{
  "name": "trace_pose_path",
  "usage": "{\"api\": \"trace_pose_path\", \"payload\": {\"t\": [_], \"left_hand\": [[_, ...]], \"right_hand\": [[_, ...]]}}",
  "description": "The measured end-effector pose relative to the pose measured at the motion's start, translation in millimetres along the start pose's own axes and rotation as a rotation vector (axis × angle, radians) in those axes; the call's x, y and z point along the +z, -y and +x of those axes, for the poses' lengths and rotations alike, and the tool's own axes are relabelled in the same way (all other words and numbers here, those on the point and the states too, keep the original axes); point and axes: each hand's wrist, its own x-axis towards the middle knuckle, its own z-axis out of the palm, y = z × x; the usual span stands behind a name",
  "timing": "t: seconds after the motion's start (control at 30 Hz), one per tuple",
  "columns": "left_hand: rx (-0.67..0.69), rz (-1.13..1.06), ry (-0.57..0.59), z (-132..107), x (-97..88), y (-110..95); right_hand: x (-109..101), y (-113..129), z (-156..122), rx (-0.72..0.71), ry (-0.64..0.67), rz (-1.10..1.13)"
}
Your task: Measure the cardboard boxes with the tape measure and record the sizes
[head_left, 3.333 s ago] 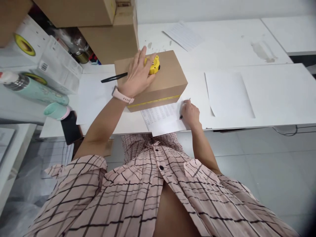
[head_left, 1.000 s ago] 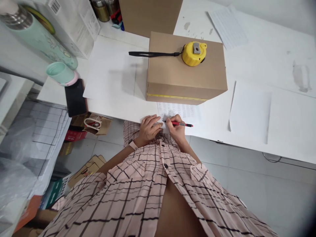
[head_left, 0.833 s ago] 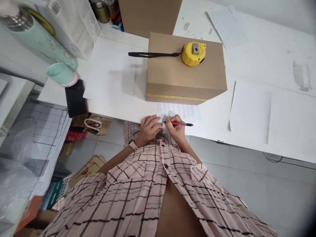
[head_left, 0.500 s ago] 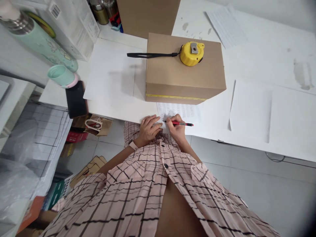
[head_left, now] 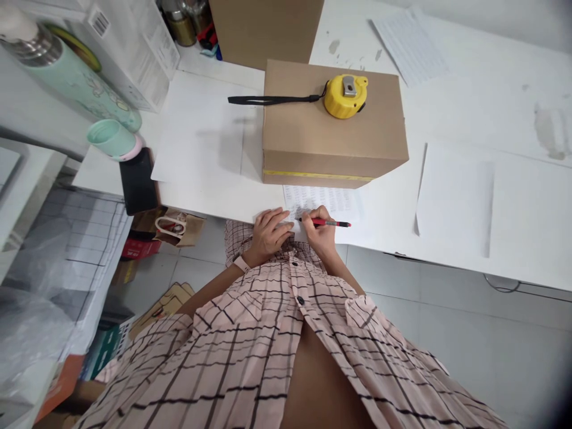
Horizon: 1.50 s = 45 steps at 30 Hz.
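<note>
- Red pen (head_left: pixel 325 223) is sitting pinched near its tip in the right hand (head_left: pixel 319 231), writing on the printed sheet (head_left: pixel 333 199) at the counter (head_left: pixel 513 196) edge.
- Left hand (head_left: pixel 269 229), fingers loosely spread, is pressing the sheet flat just beside the right.
- The pen is looking light, stiff and smooth, so gripping low is suiting it; the sheet is thin and apt to slide.
- A cardboard box (head_left: pixel 330 140) is standing just beyond both hands.
</note>
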Motion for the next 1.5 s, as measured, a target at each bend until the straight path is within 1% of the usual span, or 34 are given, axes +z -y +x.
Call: {"api": "trace_pose_path", "payload": {"t": [0.23,0.47,0.67,1.03,1.13,1.23,1.3,1.37,1.43,1.5], "left_hand": [[-0.03,-0.013,0.038,-1,0.9,1],[0.003,0.01,0.001,0,-0.3,0],[-0.032,0.0,0.049,0,0.3,0],[0.018,0.074,0.006,2,-1.7,-2],[0.025,0.054,-0.006,2,-1.6,-1],[0.01,0.051,0.008,2,-1.5,-2],[0.007,0.054,0.003,3,-1.2,-2],[0.019,0.039,-0.03,3,-0.3,-2],[0.03,0.022,-0.057,2,1.2,0],[0.027,0.017,-0.054,1,2.4,1]], "right_hand": [[0,-1,-1,0.002,0.005,-0.004],[0,-1,0,0.003,-0.004,0.005],[0,-2,1,-0.012,-0.022,-0.018],[-1,0,0,-0.01,-0.014,-0.012],[2,-1,0,-0.001,-0.025,-0.01],[2,0,-3,0.007,-0.061,0.001],[-5,-1,-5,0.031,-0.14,0.022],[-23,-7,-2,0.03,-0.252,0.01],[-51,-18,7,-0.019,-0.355,-0.08],[-84,-33,20,-0.065,-0.407,-0.282]]}}
